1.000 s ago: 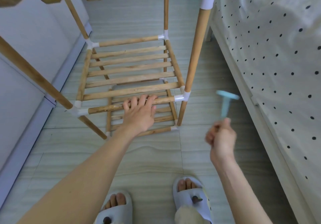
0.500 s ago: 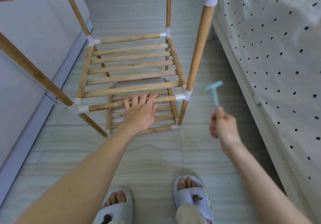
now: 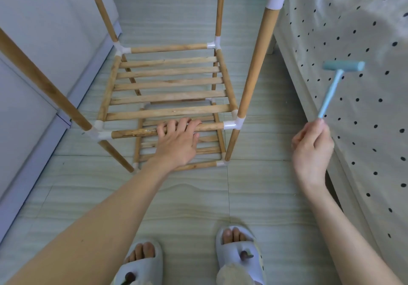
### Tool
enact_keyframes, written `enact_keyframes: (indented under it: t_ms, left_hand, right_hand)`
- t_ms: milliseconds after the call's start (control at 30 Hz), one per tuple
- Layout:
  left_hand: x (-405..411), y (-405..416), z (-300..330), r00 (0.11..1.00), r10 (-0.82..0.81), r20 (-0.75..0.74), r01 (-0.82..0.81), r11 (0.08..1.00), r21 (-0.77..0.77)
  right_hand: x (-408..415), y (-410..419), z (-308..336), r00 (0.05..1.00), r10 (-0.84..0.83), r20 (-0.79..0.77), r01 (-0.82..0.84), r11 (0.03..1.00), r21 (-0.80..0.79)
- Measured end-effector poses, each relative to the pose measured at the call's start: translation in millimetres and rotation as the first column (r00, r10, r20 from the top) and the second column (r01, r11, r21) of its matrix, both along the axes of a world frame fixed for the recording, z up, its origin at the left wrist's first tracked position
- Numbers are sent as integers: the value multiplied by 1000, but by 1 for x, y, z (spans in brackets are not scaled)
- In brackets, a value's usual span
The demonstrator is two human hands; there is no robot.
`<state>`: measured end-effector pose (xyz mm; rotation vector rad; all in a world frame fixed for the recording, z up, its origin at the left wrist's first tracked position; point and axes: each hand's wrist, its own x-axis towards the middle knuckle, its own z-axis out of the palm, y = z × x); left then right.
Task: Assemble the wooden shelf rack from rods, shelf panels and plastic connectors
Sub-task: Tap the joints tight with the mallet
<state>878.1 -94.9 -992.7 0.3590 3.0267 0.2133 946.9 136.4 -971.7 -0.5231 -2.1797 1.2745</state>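
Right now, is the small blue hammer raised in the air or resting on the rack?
Raised. The right hand pinches the blue hammer by its handle end, head up, clear of the rack.

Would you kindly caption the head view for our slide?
Left hand grips the rack's front rod; right hand raises a blue mallet.
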Motion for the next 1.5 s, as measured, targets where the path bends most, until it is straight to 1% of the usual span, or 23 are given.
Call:
enact_keyframes:
  t_ms: [33, 100, 133, 167, 233, 300, 367, 400, 467, 567, 667, 733, 800, 900, 933, 1033, 1100, 1167, 1200, 1267, 1333, 1433, 1500]
  left_hand:
    - [0, 0, 0, 1000, 0, -2, 0, 1000, -1]
    - [2, 0, 0, 1000, -1, -6, 1, 1000, -5]
    - [2, 0, -1, 1000, -4, -11, 4, 1000, -8]
    - [2, 0, -2, 1000, -9, -18, 8, 1000, -10]
    - [1, -1, -3, 1000, -3, -22, 3, 1000, 3]
    - [0, -1, -2, 1000, -3, -10, 3, 1000, 9]
    - [1, -1, -1, 1000, -5, -11, 5, 1000, 4]
    - [2, -2, -1, 1000, -8, -14, 8, 1000, 3]
    - [1, -2, -1, 1000, -17, -27, 17, 1000, 4]
    - [0, -3, -1, 1000, -10, -18, 10, 1000, 9]
    - [1, -3, -2, 1000, -14, -15, 15, 1000, 6]
    - [0, -3, -2, 1000, -18, -14, 18, 1000, 8]
    - [1, -3, -2, 1000, -16, -23, 17, 1000, 5]
    - [2, -3, -1, 1000, -20, -21, 20, 1000, 9]
    - [1, -3, -1, 999, -24, -24, 24, 1000, 11]
    - [1, -3, 1, 1000, -17, 4, 17, 1000, 1]
    - [2, -1, -1, 1000, -14, -17, 14, 1000, -14]
    - [1, -1, -2, 999, -19, -48, 18, 1000, -13]
    - [1, -2, -1, 999, -27, -46, 27, 1000, -11]
    - [2, -3, 2, 999, -35, -17, 35, 999, -7]
    - [3, -4, 4, 999, -35, -4, 35, 999, -8]
    - [2, -5, 2, 999, -35, -10, 35, 999, -12]
    - [1, -4, 1, 999, -34, -11, 34, 999, -7]
  right_hand:
    - [-3, -5, 1, 998, 44, 42, -42, 999, -26]
    - [1, -16, -11, 891, 270, 364, -297, 955, 18]
    - [2, -15, -10, 883, 283, 376, -307, 952, 6]
    - [-2, -13, -6, 912, 251, 324, -252, 967, -38]
    - [-2, -17, 12, 998, 54, -40, -59, 989, -135]
    - [3, -25, 9, 994, 25, -104, -41, 987, -158]
    - [12, -32, -15, 917, 213, 337, -214, 976, -37]
    - [18, -27, -27, 864, 234, 445, -249, 968, -24]
    - [20, -13, -33, 908, 182, 378, -178, 983, -48]
    - [27, -6, -16, 997, 14, 78, -2, 989, -148]
    - [47, -14, -31, 984, 145, 107, -160, 975, 152]
    - [61, -17, -41, 947, 272, 170, -317, 868, 382]
    - [61, -22, -35, 921, 371, 115, -377, 782, 496]
    - [45, -36, -9, 917, 388, -88, -301, 822, 483]
    - [42, -39, -4, 928, 364, -79, -282, 826, 487]
    - [33, -36, -22, 902, 253, 349, -419, 705, 572]
    - [34, -33, -30, 910, 267, 317, -408, 712, 571]
    - [33, -37, -21, 950, 301, 84, -296, 783, 547]
    - [31, -40, -17, 959, 278, 54, -263, 802, 537]
    - [27, -43, -22, 949, 202, 242, -310, 738, 599]
    - [35, -32, -44, 858, 157, 489, -419, 765, 490]
    - [63, -23, -51, 933, 210, 292, -315, 869, 383]
    - [66, -23, -44, 988, 61, 138, -66, 997, 28]
